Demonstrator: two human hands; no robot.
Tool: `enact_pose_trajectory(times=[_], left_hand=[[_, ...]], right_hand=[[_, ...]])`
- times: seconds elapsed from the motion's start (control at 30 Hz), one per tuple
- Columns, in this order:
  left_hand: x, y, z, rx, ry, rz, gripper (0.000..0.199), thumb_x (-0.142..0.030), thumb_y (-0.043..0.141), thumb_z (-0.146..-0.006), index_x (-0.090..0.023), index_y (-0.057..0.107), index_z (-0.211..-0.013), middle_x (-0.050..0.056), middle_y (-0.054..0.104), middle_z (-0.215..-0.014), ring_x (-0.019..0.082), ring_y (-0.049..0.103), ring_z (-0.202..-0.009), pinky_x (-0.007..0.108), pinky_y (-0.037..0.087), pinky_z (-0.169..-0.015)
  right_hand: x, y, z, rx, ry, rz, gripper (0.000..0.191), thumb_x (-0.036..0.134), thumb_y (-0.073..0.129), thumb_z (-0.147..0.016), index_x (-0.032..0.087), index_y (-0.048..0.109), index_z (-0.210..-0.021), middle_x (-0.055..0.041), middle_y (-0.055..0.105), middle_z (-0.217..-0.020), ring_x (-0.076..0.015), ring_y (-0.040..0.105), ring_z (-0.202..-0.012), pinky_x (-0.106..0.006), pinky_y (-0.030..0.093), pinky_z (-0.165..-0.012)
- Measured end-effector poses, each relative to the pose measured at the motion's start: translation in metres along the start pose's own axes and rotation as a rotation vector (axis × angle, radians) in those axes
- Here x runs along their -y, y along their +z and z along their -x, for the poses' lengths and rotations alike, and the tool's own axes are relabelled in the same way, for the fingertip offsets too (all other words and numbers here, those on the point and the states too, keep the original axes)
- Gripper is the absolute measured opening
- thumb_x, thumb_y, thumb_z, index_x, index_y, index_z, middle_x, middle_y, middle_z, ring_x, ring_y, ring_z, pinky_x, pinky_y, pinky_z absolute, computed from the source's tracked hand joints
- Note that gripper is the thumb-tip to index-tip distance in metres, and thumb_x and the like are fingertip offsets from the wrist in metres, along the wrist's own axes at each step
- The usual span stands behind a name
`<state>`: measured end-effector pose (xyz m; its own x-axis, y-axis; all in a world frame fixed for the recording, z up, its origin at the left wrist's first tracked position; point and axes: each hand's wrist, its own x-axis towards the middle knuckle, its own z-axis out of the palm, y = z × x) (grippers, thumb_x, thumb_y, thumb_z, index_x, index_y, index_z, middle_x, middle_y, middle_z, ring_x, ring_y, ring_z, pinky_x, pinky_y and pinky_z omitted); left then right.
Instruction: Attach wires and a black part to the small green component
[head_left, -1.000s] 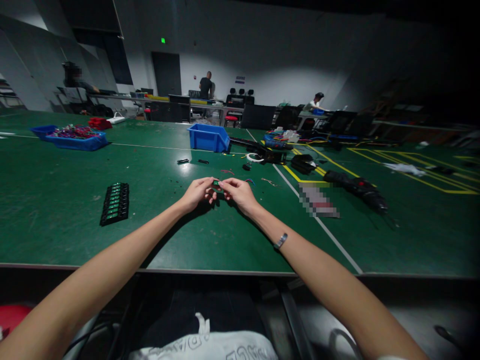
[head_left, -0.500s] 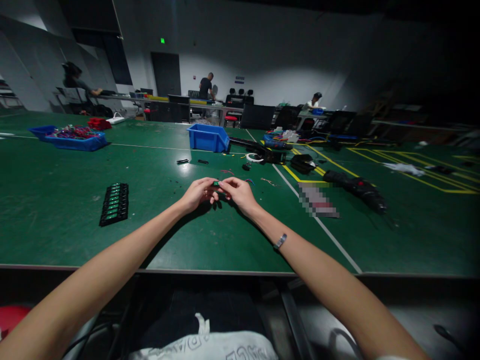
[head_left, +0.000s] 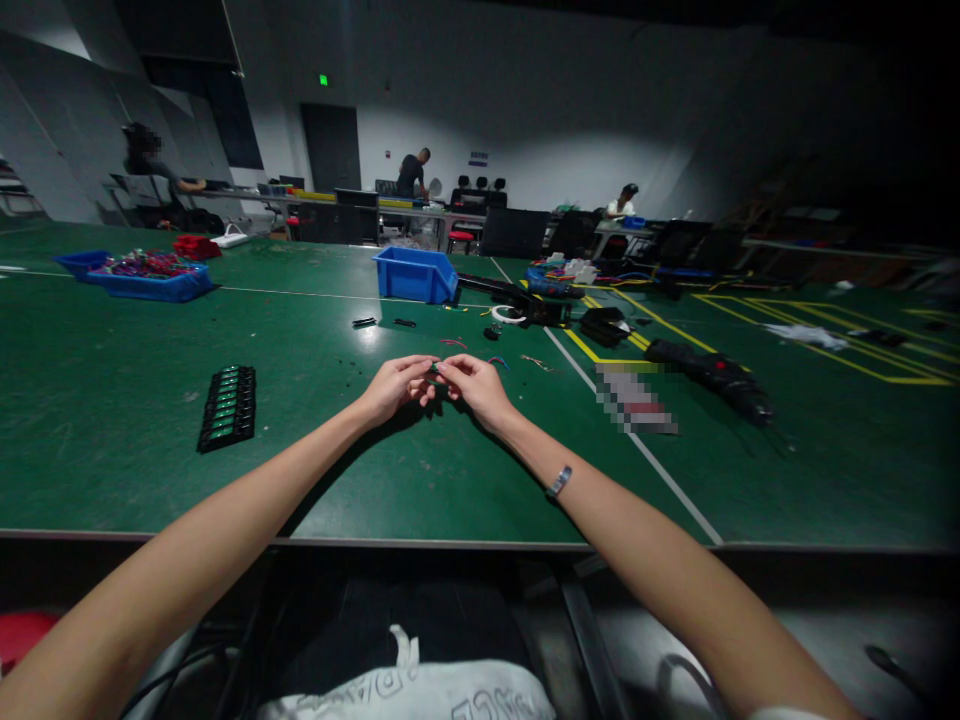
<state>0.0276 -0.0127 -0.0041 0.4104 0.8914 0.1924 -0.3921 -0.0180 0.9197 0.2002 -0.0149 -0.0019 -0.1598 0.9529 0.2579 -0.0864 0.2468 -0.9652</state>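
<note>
Over the middle of the green table, my left hand [head_left: 400, 387] and my right hand [head_left: 474, 388] meet with their fingertips nearly touching. Between them they pinch a small green circuit board [head_left: 433, 368], mostly covered by the fingers. To the left lies a black holder with a row of green circuit boards [head_left: 227, 408]. Beyond my hands are two small black strips, the nearer-centre strip [head_left: 405, 323] and another strip [head_left: 364, 322]. Short red wires [head_left: 453, 343] and blue-red wires [head_left: 498, 361] lie just past my fingers.
A blue bin [head_left: 416, 275] stands behind my hands. At the left is a blue tray [head_left: 157, 287] heaped with coloured wires, near red parts [head_left: 198, 247]. Black tools, including a power-driver-like tool [head_left: 712, 375], lie to the right. Several people work at far tables.
My fingers have closed further over the circuit board, so less of its green face shows. Both hands stay in nearly the same place.
</note>
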Motion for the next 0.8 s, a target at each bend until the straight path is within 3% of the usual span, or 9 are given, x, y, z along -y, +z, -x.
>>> enact_pose_trajectory(times=[0.8], left_hand=[[-0.0046,0.0041,0.0021,-0.034,-0.011,-0.055,0.041,-0.037,0.068,-0.086,-0.008,0.064,-0.114,0.010,0.068,-0.081,0.013,0.062,-0.058,0.024,0.048,-0.051]], right_hand=[[0.0039,0.0042,0.0024,0.000,0.010,-0.017,0.036,0.050,0.076,-0.072,0.018,0.066,-0.086,-0.0012,0.066,-0.069,-0.0109,0.052,-0.055,-0.023,0.040,-0.049]])
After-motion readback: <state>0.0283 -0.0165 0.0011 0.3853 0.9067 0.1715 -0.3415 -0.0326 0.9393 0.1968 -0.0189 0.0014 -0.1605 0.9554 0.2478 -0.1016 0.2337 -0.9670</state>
